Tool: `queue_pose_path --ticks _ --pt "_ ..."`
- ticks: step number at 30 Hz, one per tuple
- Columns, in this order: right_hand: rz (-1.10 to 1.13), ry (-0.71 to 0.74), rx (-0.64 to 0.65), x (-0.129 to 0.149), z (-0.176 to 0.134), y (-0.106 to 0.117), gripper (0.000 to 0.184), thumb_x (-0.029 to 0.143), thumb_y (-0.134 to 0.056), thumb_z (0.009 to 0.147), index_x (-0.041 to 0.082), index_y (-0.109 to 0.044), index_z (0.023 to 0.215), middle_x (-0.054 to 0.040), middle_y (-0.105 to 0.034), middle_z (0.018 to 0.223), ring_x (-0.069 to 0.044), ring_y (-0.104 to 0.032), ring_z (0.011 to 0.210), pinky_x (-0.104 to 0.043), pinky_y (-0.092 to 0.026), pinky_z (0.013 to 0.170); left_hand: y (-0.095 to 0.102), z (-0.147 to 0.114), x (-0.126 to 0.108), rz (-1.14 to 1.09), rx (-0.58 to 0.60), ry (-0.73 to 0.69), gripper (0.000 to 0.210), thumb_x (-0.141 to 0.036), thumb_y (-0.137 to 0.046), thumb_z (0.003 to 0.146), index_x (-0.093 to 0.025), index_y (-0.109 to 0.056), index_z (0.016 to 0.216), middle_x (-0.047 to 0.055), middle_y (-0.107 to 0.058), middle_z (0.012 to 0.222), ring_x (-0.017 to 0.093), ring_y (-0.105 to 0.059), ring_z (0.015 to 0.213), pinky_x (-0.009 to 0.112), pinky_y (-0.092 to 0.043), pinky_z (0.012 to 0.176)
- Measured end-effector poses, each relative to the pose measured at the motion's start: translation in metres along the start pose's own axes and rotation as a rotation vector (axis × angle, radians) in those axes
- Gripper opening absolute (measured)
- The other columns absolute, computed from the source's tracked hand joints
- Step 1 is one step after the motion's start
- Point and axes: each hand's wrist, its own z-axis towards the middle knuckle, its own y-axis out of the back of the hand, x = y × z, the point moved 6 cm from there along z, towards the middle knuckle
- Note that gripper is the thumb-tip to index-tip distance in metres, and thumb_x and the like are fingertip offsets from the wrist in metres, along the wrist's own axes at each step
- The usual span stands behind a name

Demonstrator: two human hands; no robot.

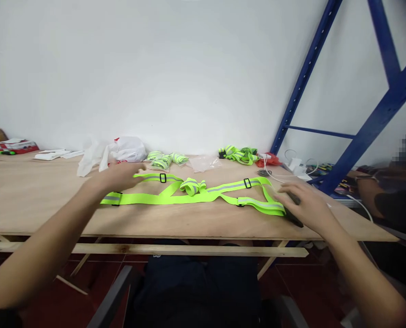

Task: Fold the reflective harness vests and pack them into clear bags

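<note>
A neon yellow-green reflective strap harness (189,198) lies spread across the wooden table, with grey stripes, black buckles and a bunched knot of strap in the middle. Over its left end is my left hand (119,177), fingers stretched to the right and slightly blurred; nothing shows in its grasp. My right hand (305,205) hovers by the harness's right end with its fingers apart. Beneath that hand sits a dark flat object (294,219), partly covered, whose kind I cannot make out.
Along the wall lie a white plastic bag (129,149), packed reflective straps (162,160), a clear bag (205,163) and a pile of loose straps (240,155). A white cable (274,175) runs at the right. Beyond the blue rack (370,118) another person's arm (367,187) shows.
</note>
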Motion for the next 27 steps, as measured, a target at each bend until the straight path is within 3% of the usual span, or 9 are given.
queue_pose_path --ticks 3,6,9,13,17,23,27 --pt "0.070 0.102 0.059 0.046 0.046 -0.021 0.030 0.050 -0.053 0.092 0.023 -0.068 0.094 -0.0099 -0.073 0.102 -0.028 -0.067 0.100 -0.041 -0.050 0.089 -0.016 0.034 -0.063 -0.081 -0.001 -0.247 0.040 -0.038 -0.040 0.091 -0.020 -0.066 0.116 0.008 -0.072 0.116 0.026 -0.066 0.102 0.034 -0.048 0.087" --pt "0.171 0.126 0.317 0.090 0.090 -0.071 0.023 0.040 -0.062 0.088 0.022 -0.070 0.100 -0.0092 -0.074 0.108 -0.028 -0.068 0.097 -0.040 -0.051 0.087 -0.035 0.067 -0.103 -0.114 -0.109 -0.416 0.037 -0.028 -0.043 0.089 -0.016 -0.063 0.118 0.011 -0.068 0.120 0.025 -0.063 0.106 0.036 -0.046 0.091" --pt "0.348 0.103 0.553 0.121 0.119 -0.129 0.032 0.037 -0.074 0.078 0.021 -0.072 0.107 -0.0105 -0.073 0.114 -0.029 -0.069 0.099 -0.038 -0.052 0.086 -0.056 0.087 -0.119 -0.104 -0.237 -0.498 0.030 -0.023 -0.045 0.088 -0.017 -0.067 0.107 0.013 -0.064 0.127 0.028 -0.058 0.114 0.041 -0.042 0.095" --pt "0.544 0.060 0.712 0.140 0.134 -0.186 0.052 0.041 -0.084 0.067 0.021 -0.071 0.113 -0.0102 -0.070 0.124 -0.029 -0.067 0.103 -0.036 -0.053 0.087 -0.073 0.089 -0.118 -0.155 -0.421 -0.481 0.021 -0.028 -0.048 0.088 -0.018 -0.066 0.083 0.009 -0.068 0.095 0.026 -0.058 0.094 0.040 -0.040 0.086" --pt "0.560 0.066 0.720 0.142 0.133 -0.211 0.050 0.040 -0.089 0.056 0.022 -0.073 0.100 -0.0053 -0.074 0.107 -0.027 -0.066 0.097 -0.034 -0.051 0.083 -0.079 0.083 -0.112 -0.273 -0.524 -0.452 0.018 -0.033 -0.051 0.085 -0.019 -0.057 0.075 0.005 -0.060 0.079 0.019 -0.053 0.075 0.031 -0.036 0.067" --pt "0.608 -0.003 0.566 0.131 0.126 -0.215 0.032 0.036 -0.077 0.067 0.018 -0.068 0.092 -0.0031 -0.071 0.095 -0.022 -0.064 0.085 -0.032 -0.049 0.077 -0.106 0.099 -0.095 -0.469 -0.361 -0.294 0.044 -0.036 -0.037 0.093 -0.020 -0.034 0.053 -0.002 -0.034 0.048 0.012 -0.034 0.048 0.030 -0.023 0.054" --pt "0.631 -0.042 0.409 0.124 0.125 -0.212 0.028 0.041 -0.070 0.072 0.018 -0.066 0.087 -0.0013 -0.069 0.090 -0.022 -0.061 0.088 -0.032 -0.046 0.081 -0.124 0.102 -0.089 -0.452 -0.301 -0.268 0.050 -0.040 -0.035 0.095 -0.020 -0.035 0.049 -0.003 -0.031 0.044 0.011 -0.029 0.044 0.031 -0.019 0.053"
